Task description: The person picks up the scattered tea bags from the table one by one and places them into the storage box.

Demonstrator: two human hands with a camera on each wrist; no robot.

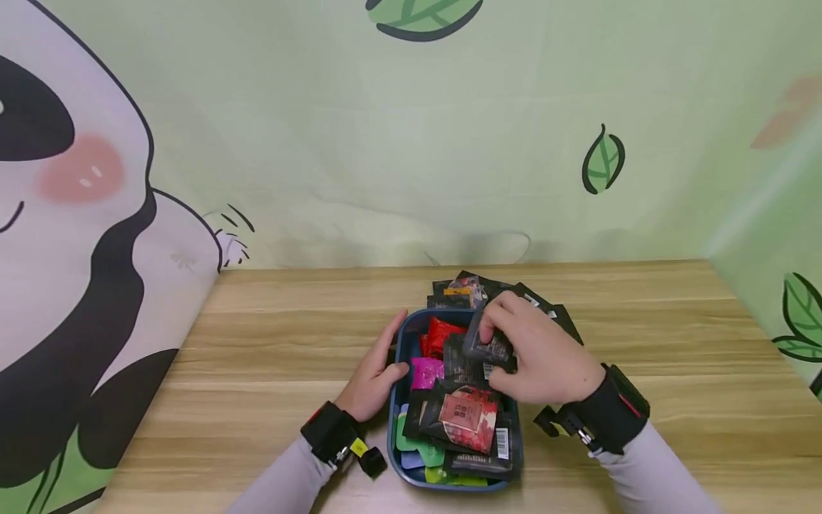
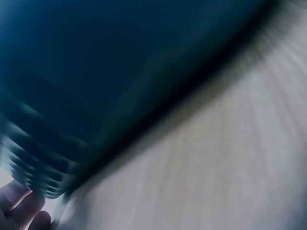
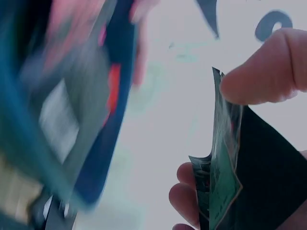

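Note:
A dark blue plastic basket (image 1: pixel 393 435) holds several black sachets with printed fronts, one with a red-and-pink picture (image 1: pixel 467 414). My left hand (image 1: pixel 369 382) lies along the basket's left side, fingers stretched along the outer wall and thumb at the rim. In the left wrist view, its fingertips (image 2: pixel 24 206) show by the slotted end of the wall. Over the basket's far right part, my right hand (image 1: pixel 539 350) pinches a black sachet (image 1: pixel 486 343) between thumb and fingers. In the right wrist view, a second, green-fronted sachet (image 3: pixel 224 179) is pressed against it.
More black sachets (image 1: pixel 549 308) lie in a loose pile on the wooden table (image 1: pixel 289 314) behind the basket. Inside it are also red packets (image 1: pixel 443 334), a pink packet (image 1: pixel 427 371) and green ones (image 1: pixel 429 451). A printed curtain (image 1: pixel 334 143) hangs behind the table.

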